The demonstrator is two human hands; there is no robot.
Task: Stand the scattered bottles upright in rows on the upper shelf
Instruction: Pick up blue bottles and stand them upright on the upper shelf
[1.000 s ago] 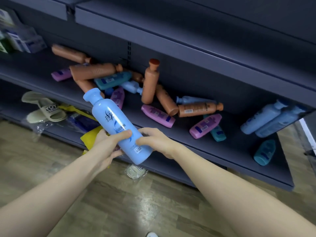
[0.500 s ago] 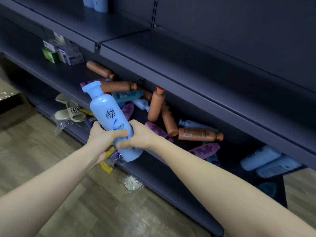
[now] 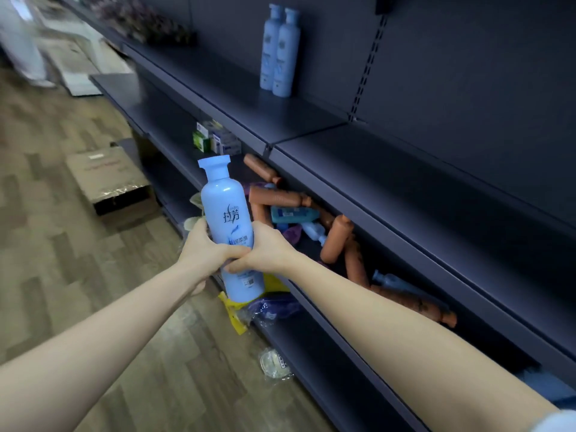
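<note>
Dark shelving [image 3: 467,88] fills the right side above a wood-patterned floor [image 3: 62,260]. The upper shelf [image 3: 311,113] carries two pale blue bottles [image 3: 280,54] standing upright, touching, near the back panel; the section to their right is bare. Its front edge overhangs the middle shelf [image 3: 168,120], where scattered bottles lie in a heap: several brown bottles [image 3: 274,196] on their sides or leaning, a teal bottle [image 3: 294,214] among them, and others partly hidden behind the right forearm. A flattened cardboard box [image 3: 109,179] lies on the floor to the left. Small cartons [image 3: 215,140] sit on the middle shelf beyond the heap. A yellow packet [image 3: 233,310] and a clear wrapped item [image 3: 274,364] lie low by the bottom shelf.

The light blue bottle [image 3: 226,210] is held in front of the middle shelf, lower than the upper shelf's edge, cap up and nearly vertical. Both grips close round its lower half, so that the label shows above them and the base pokes out beneath. The left grip [image 3: 205,251] wraps it from the left, thumb across the front; the right grip [image 3: 268,251] clasps it from the right, knuckles towards the camera. Both forearms are bare and stretched forward.
</note>
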